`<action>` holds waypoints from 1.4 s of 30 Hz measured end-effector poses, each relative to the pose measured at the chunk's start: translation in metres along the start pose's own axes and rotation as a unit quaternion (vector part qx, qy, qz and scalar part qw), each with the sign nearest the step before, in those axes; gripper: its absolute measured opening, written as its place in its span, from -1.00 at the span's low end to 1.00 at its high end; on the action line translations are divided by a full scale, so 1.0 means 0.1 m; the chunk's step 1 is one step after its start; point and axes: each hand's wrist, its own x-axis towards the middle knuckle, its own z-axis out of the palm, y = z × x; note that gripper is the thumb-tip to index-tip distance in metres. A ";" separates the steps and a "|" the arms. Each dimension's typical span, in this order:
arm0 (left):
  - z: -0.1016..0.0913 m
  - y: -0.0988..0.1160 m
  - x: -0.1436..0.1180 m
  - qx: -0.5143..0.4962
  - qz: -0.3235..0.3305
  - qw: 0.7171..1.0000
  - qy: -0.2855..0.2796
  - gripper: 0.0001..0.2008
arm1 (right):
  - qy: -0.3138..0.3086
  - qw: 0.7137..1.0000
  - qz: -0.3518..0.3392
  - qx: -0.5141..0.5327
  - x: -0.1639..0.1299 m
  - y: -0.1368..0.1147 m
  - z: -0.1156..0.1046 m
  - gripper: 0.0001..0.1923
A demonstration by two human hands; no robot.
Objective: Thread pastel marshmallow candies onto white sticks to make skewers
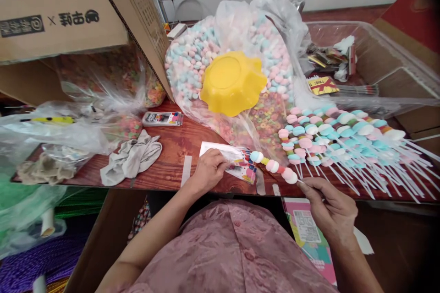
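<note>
My right hand [330,208] pinches the white stick of a candy skewer [275,166] threaded with blue, pink and white marshmallows and cereal rings. The skewer's tip points left toward a small clear printed bag [237,160] lying on the wooden table [172,165]. My left hand [208,169] grips that bag at its near edge. Just to the right lies a pile of finished skewers [343,139], sticks fanned to the right.
A yellow bowl [232,83] rests upside down on a big clear sack of marshmallows [192,62]. A cardboard box [68,18] stands at the back left, a clear plastic bin [378,64] at the back right. A grey cloth [132,158] and plastic bags lie left.
</note>
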 end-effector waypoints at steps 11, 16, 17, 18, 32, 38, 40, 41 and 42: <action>-0.10 -0.03 0.10 -0.109 -0.094 0.988 -0.050 -0.92 | -0.033 0.999 0.000 0.019 -0.04 0.01 -0.06 -0.95; -0.11 -0.05 0.12 -0.113 -0.079 0.989 -0.050 -0.95 | -0.082 0.996 -0.033 0.012 0.05 -0.08 -0.08 -0.95; -0.11 -0.05 0.11 -0.108 -0.071 0.990 -0.050 -0.94 | -0.088 0.995 -0.040 0.009 0.07 -0.09 -0.07 -0.94; -0.11 -0.04 0.11 -0.103 -0.063 0.991 -0.051 -0.94 | -0.092 0.994 -0.051 0.005 0.09 -0.11 -0.07 -0.94; -0.04 -0.07 0.04 -0.043 0.003 0.996 -0.076 -0.91 | -0.113 0.959 -0.228 -0.125 0.22 -0.16 -0.16 -0.86; -0.05 -0.14 0.00 -0.030 0.069 0.994 -0.077 -0.83 | -0.183 0.979 -0.073 -0.062 0.29 -0.14 -0.13 -0.88; -0.05 -0.15 -0.01 -0.021 0.086 0.993 -0.080 -0.81 | -0.206 0.976 -0.038 -0.052 0.30 -0.11 -0.13 -0.85; -0.04 -0.15 -0.01 -0.018 0.090 0.992 -0.081 -0.80 | -0.214 0.975 -0.027 -0.048 0.31 -0.09 -0.13 -0.83; -0.04 -0.16 -0.02 -0.017 0.093 0.992 -0.079 -0.79 | -0.217 0.975 -0.019 -0.045 0.31 -0.08 -0.13 -0.82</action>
